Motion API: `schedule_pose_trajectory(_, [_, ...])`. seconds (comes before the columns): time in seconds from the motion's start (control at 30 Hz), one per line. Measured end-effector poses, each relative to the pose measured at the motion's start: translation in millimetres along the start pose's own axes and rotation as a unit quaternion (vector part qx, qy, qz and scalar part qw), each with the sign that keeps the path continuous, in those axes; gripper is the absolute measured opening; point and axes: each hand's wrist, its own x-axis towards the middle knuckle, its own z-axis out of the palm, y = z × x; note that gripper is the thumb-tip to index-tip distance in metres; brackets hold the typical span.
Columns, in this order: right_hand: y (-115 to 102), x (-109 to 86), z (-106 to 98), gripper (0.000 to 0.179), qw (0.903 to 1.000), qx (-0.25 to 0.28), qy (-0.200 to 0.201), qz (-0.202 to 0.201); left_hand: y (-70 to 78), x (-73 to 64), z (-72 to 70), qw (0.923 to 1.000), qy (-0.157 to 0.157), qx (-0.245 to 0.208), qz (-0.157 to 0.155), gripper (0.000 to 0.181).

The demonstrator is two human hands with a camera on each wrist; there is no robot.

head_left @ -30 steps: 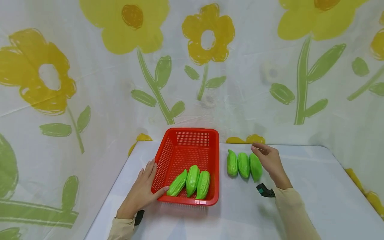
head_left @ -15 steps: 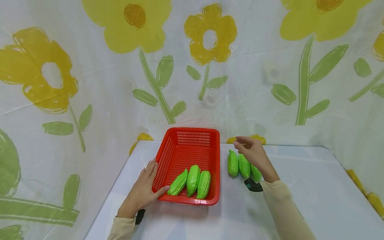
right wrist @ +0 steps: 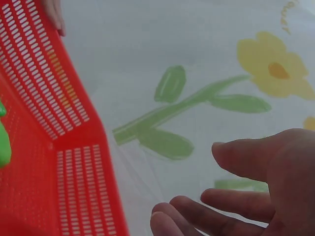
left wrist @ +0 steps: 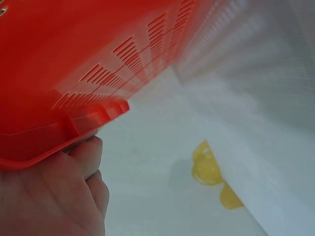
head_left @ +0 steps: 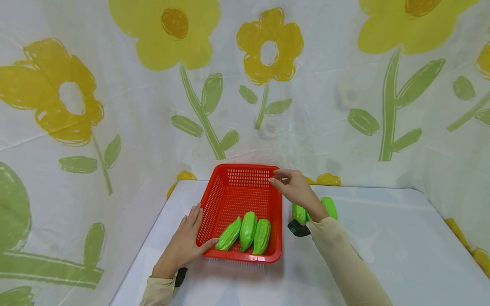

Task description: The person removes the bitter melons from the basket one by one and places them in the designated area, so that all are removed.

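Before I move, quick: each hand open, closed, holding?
Left hand: open, touching the basket.
Right hand: open, empty, thumb and fingers apart.

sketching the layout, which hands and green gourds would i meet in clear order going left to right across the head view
Left hand, left gourd in the basket, middle gourd in it, right gourd in it, right hand, far-right gourd outside it.

Toward the far edge of the bench [head_left: 398, 238], the right hand [head_left: 294, 187] and its wrist [head_left: 317, 210] hide all but a sliver of the middle green gourd [head_left: 309, 217]. The bench's near edge and the right sleeve [head_left: 346, 259] run off below; the left wrist view crops the red basket [left wrist: 74, 49].
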Motion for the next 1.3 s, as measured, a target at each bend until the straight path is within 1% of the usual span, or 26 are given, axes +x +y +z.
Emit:
schedule_pose_trajectory(0.2, [-6.4,12.6,18.6,0.050,0.9990,-0.024,-0.035,-0.012,0.3,0.4,0.2,1.0000,0.002,0.002,0.004,0.104])
schedule_pose_trajectory(0.3, [-8.1,17.0,30.2,0.052,0.9981,-0.029,-0.054,-0.009,0.1,-0.1,0.1,1.0000,0.000,0.003,0.001,0.104])
schedule_pose_trajectory(0.43, [-7.4,22.0,45.5,0.051,0.9971,-0.038,-0.065,0.010,0.6,-0.4,0.1,1.0000,-0.006,0.001,-0.002,0.104])
schedule_pose_trajectory(0.63, [-3.3,27.1,63.9,0.054,0.9951,-0.049,-0.077,0.038,2.2,-0.7,-1.2,1.0000,-0.004,-0.002,-0.002,0.104])
schedule_pose_trajectory(0.9, [3.0,29.1,80.8,0.057,0.9888,-0.078,-0.113,0.058,-0.6,-0.2,-0.9,1.0000,0.005,0.005,0.002,0.103])
schedule_pose_trajectory(1.17, [12.9,30.5,90.2,0.059,0.9845,-0.086,-0.130,0.081,-0.9,-0.4,0.3,1.0000,0.007,-0.003,0.006,0.103])
schedule_pose_trajectory(1.23, [15.2,30.1,92.3,0.058,0.9835,-0.090,-0.135,0.081,-0.3,-0.7,0.4,0.9999,0.007,-0.006,0.006,0.104])
schedule_pose_trajectory(1.3, [16.1,29.2,93.4,0.052,0.9822,-0.094,-0.142,0.080,-0.2,-0.9,0.9,0.9999,0.005,-0.008,0.004,0.104])
